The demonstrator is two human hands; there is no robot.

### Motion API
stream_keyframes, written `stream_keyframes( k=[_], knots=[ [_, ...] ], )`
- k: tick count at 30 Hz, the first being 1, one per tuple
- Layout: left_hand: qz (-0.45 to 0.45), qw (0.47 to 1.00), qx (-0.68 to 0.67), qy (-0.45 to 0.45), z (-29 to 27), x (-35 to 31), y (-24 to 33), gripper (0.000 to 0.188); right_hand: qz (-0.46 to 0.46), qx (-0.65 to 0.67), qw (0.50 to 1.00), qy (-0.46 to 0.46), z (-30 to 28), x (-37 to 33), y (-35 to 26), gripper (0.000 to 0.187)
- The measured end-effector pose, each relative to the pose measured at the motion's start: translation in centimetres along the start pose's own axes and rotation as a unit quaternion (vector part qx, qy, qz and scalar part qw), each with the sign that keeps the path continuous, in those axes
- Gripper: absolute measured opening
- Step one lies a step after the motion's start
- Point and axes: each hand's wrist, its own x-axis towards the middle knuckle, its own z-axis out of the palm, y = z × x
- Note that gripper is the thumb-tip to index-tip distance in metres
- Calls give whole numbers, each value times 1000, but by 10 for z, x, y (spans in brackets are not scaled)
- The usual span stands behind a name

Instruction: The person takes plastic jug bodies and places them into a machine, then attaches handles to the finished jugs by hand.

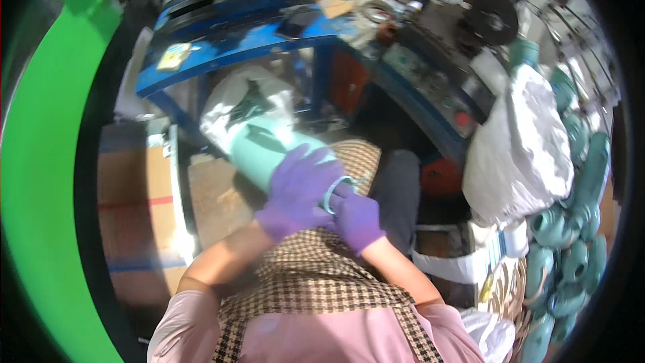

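Note:
A light teal plastic pipe (259,154) lies slantwise over my lap, its round open mouth facing me and to the right. My left hand (301,189), in a purple glove, wraps over the near part of the pipe from above. Also gloved in purple, my right hand (357,220) is closed at the mouth's rim, with some fingers reaching inside the opening. What those fingertips touch inside is hidden. Past the pipe's far end sits a white plastic sack (218,104) with dark green pieces showing in it.
A blue metal workbench (222,64) stands ahead, a dark machine (430,77) to its right. At right are a bulging white sack (517,154) and stacked teal pipe fittings (574,259). Cardboard boxes (134,188) stand at left beside a green strip (47,195).

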Motion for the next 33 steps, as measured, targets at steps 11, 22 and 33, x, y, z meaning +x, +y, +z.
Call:
stream_keyframes(
  k=[11, 22, 33],
  knots=[
    [-107, 974, -18, 197, -31, -2, -192, 75, -172, -137, 948, 230, -182, -50, 62, 32],
    [-73, 971, 67, 218, -41, 4, -121, 70, 288, -385, 871, 103, -374, -75, 351, 44],
    [-73, 989, 23, 127, -44, -25, -58, 70, 218, -457, 805, 309, -387, -56, 339, 16]
  ],
)
